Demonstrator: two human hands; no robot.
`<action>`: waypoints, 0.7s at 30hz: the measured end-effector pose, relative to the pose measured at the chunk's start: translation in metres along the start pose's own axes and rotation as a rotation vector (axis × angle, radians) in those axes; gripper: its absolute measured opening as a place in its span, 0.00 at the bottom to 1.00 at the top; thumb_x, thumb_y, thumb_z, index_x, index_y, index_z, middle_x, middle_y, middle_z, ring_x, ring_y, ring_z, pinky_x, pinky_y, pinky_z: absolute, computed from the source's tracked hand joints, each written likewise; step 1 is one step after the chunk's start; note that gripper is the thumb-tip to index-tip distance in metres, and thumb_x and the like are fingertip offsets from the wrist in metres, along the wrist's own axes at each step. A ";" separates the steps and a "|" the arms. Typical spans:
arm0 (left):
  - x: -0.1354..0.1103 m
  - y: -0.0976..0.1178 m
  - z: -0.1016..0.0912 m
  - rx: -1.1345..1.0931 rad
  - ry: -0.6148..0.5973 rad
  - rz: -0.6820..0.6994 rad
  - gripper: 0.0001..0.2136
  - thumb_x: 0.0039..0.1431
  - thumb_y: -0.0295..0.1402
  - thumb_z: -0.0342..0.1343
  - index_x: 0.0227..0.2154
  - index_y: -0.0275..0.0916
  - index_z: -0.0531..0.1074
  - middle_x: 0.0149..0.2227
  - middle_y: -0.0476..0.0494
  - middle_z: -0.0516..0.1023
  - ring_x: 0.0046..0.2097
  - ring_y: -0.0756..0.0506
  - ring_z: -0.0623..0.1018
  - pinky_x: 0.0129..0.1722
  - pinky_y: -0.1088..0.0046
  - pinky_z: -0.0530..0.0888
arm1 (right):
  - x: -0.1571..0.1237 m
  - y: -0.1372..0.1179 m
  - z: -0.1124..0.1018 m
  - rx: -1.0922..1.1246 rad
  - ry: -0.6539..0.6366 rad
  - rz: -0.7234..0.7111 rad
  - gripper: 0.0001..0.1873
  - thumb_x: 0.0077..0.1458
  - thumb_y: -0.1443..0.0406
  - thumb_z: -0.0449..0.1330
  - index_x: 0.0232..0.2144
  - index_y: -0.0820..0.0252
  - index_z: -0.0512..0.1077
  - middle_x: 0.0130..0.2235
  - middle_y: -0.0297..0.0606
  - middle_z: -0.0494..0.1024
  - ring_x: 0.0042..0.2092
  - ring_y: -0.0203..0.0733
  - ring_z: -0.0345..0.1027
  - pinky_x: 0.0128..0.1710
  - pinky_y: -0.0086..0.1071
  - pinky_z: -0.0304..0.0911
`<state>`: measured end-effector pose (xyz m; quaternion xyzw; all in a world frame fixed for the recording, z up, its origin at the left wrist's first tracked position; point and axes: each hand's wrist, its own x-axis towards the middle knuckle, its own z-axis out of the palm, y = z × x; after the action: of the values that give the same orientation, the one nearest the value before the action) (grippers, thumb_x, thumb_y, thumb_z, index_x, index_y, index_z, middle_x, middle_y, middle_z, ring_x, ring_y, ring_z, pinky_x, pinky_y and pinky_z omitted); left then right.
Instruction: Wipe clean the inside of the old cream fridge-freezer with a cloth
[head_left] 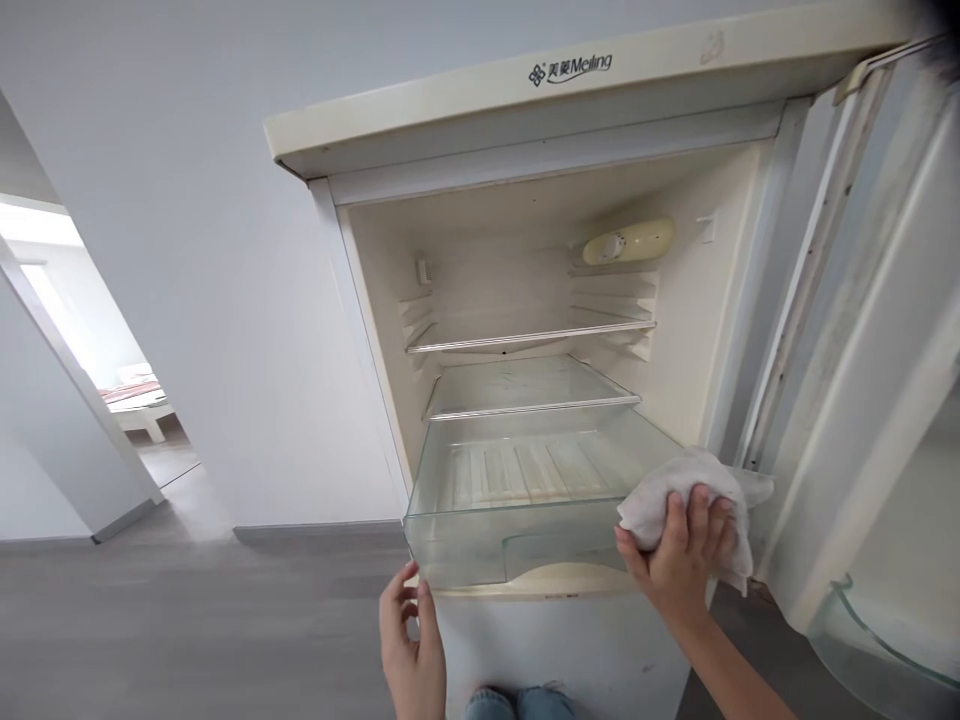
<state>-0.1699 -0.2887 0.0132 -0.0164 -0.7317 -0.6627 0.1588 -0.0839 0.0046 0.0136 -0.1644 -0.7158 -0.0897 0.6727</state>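
Observation:
A white cloth (pixel 697 485) is bunched under the fingers of my right hand (pixel 684 550), which presses it against the front right corner of a clear drawer (pixel 465 545). The drawer is pulled partly out of the fridge (pixel 330 250), and ribs show on its floor. By the drawer's lower front left corner is my left hand (pixel 412 635), its fingers bent and the thumb apart, holding nothing. Whether its fingertips touch the drawer I cannot tell. Above the drawer sit a lower glass shelf (pixel 529 388) and an upper glass shelf (pixel 532 337).
The fridge door (pixel 862 350) stands swung out on the right, with a clear door bin (pixel 877 640) low on it. A yellowish lamp cover (pixel 630 242) is inside at the upper right. To the left are a white wall (pixel 247 330), grey floor (pixel 225 620) and a doorway.

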 end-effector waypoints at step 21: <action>0.063 -0.033 0.063 0.511 0.279 0.714 0.22 0.62 0.36 0.49 0.59 0.40 0.63 0.52 0.31 0.71 0.55 0.37 0.72 0.54 0.54 0.71 | -0.001 0.016 0.081 0.021 -0.135 0.093 0.39 0.60 0.61 0.48 0.68 0.62 0.35 0.69 0.50 0.39 0.68 0.64 0.32 0.61 0.64 0.42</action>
<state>-0.2510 -0.2427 -0.0067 -0.1388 -0.7917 -0.3607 0.4731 -0.1536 0.0471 0.0046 -0.1959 -0.7522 -0.0395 0.6279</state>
